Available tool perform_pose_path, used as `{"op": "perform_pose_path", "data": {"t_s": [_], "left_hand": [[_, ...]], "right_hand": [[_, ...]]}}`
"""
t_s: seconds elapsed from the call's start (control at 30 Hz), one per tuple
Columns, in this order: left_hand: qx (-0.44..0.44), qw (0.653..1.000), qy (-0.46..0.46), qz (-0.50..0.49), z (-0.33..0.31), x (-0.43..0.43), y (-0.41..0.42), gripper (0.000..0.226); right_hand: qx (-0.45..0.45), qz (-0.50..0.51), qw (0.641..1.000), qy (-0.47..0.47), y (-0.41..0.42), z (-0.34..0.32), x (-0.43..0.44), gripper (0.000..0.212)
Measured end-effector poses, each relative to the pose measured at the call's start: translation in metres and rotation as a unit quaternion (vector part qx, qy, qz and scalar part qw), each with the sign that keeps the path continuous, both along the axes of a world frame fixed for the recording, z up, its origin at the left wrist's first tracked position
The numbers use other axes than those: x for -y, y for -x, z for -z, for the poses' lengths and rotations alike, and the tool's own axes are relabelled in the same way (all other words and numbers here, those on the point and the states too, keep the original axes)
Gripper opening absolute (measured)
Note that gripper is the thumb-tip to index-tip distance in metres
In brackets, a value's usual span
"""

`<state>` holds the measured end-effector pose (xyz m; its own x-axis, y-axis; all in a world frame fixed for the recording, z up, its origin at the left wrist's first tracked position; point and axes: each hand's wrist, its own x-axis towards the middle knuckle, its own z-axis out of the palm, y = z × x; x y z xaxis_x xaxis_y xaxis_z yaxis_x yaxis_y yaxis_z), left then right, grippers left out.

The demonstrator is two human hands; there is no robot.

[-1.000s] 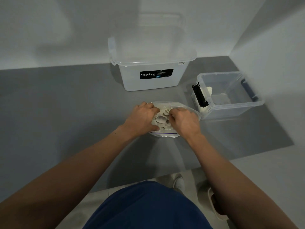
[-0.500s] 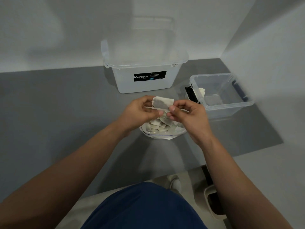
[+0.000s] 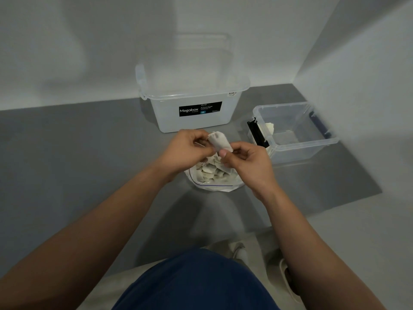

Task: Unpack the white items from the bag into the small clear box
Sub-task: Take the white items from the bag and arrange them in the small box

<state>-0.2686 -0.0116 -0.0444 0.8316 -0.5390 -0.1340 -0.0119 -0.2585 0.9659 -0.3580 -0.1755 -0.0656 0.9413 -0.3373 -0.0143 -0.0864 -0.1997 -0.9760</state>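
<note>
A white item (image 3: 220, 140) is pinched at one end by the curled fingers (image 3: 199, 139) of the left hand (image 3: 185, 148) and at the other by those of the right hand (image 3: 248, 159). It is held just above the open bag (image 3: 214, 176), which is set on the desk (image 3: 89, 157) near the small box (image 3: 312, 144). A large box (image 3: 192, 121) is placed behind.

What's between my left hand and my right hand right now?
Head view: a white item, pinched by left hand and right hand, over the bag.
</note>
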Motion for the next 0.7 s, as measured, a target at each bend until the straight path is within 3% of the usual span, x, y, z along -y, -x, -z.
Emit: {"op": "perform_pose_path", "data": {"t_s": [0.07, 0.13, 0.23, 0.3, 0.4, 0.53, 0.7], "left_hand": [[-0.076, 0.996, 0.057, 0.005, 0.001, 0.0, 0.001, 0.02], [-0.104, 0.991, 0.084, -0.004, 0.002, 0.001, 0.005, 0.022], [-0.073, 0.994, 0.065, -0.043, 0.006, 0.003, 0.006, 0.02], [0.023, 0.999, -0.002, -0.042, 0.007, 0.004, 0.002, 0.015], [0.131, 0.988, -0.077, -0.002, 0.007, 0.004, -0.002, 0.01], [0.1, 0.993, -0.06, 0.007, 0.002, 0.014, 0.003, 0.021], [0.055, 0.998, -0.017, -0.005, 0.002, 0.035, 0.007, 0.021]], "right_hand": [[0.009, 0.025, 0.995, -0.095, 0.001, 0.002, -0.003, 0.011], [0.008, 0.022, 0.995, -0.099, 0.001, 0.003, -0.004, 0.012], [-0.011, -0.034, 0.999, 0.041, -0.001, -0.002, 0.006, 0.027], [0.0, -0.042, 0.992, 0.121, -0.004, -0.01, 0.018, 0.042], [0.027, -0.034, 0.984, 0.171, -0.009, -0.025, 0.033, 0.035], [0.008, -0.076, 0.967, 0.244, -0.01, -0.036, 0.046, 0.009], [0.011, -0.08, 0.964, 0.255, -0.008, -0.046, 0.068, 0.02]]}}
